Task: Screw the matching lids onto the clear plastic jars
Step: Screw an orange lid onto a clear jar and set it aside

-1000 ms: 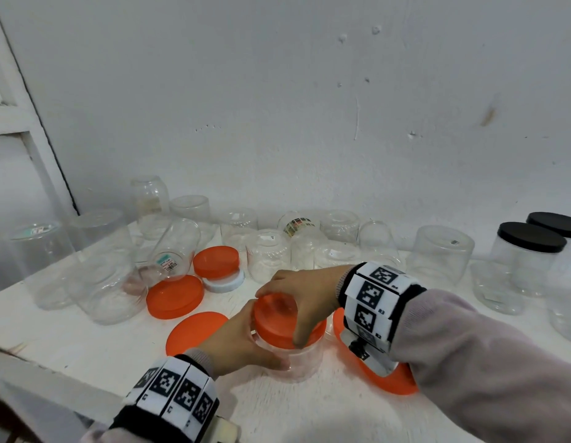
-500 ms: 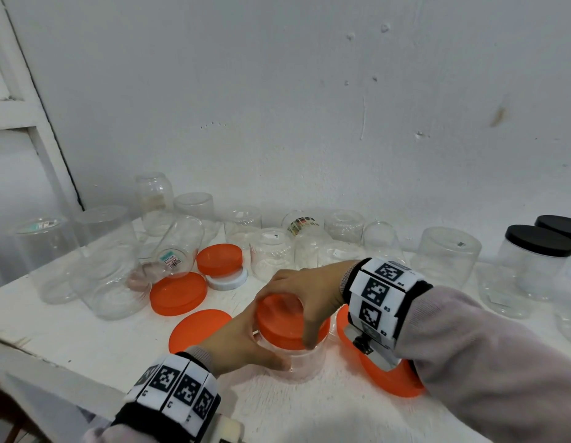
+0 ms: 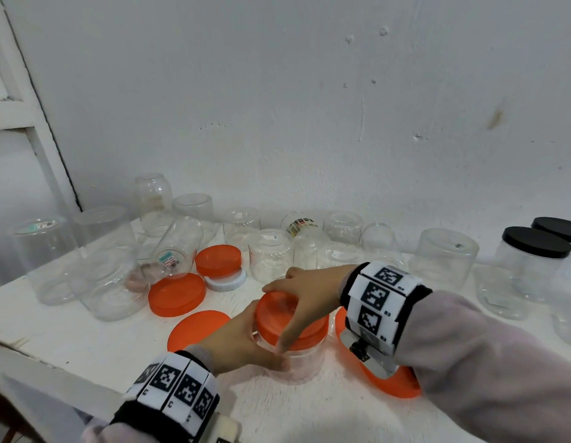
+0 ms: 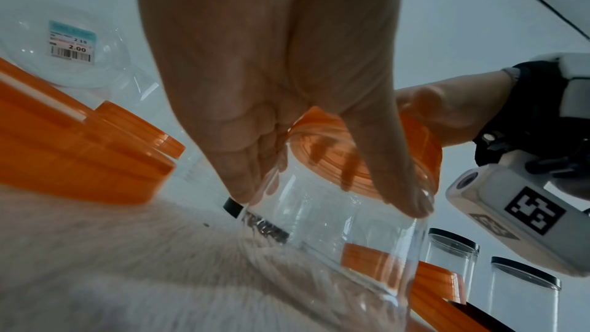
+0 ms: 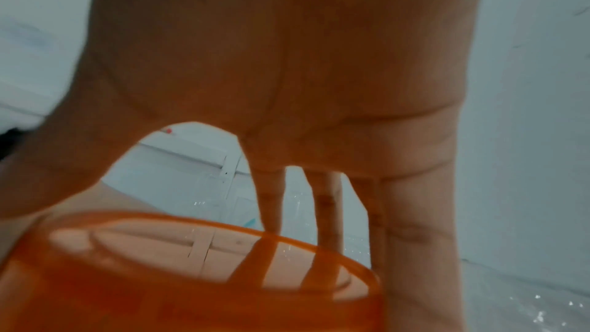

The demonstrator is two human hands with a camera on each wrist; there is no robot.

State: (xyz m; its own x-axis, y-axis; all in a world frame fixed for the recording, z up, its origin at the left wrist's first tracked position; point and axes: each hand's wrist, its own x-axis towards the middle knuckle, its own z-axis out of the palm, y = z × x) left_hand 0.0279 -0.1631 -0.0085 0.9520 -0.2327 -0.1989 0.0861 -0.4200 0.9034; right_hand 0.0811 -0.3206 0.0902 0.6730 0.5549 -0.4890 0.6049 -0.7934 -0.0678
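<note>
Both arms are reaching in over the white counter [image 3: 86, 340], meeting at one short clear jar [image 3: 306, 362] standing upright near the front edge. The left hand [image 3: 242, 340] is coming in low from the near side, wrist just above the counter, fingers [image 4: 236, 181] and thumb wrapping the jar's clear wall and gripping it. The right hand [image 3: 303, 295] is arching over from the right, palm hovering above the top, fingers [image 5: 415, 249] spread and curling down over the rim of the orange lid [image 3: 287, 318], clasping it. That lid is sitting on the jar's mouth; how far it is threaded on I cannot tell. From the right wrist view the palm is well clear of the lid's top, only the fingers and thumb touching its edge. Each wrist is wearing a band of black-and-white markers, and the right forearm in its pale sleeve [image 3: 488, 362] is crossing above a flat orange lid [image 3: 399, 385] lying on the counter. More loose orange lids [image 3: 177, 294] are lying just left of the jar. Behind, a row of upturned clear jars [image 3: 271, 254] is lining the wall, and two black-lidded jars [image 3: 530, 260] are standing far right.
</note>
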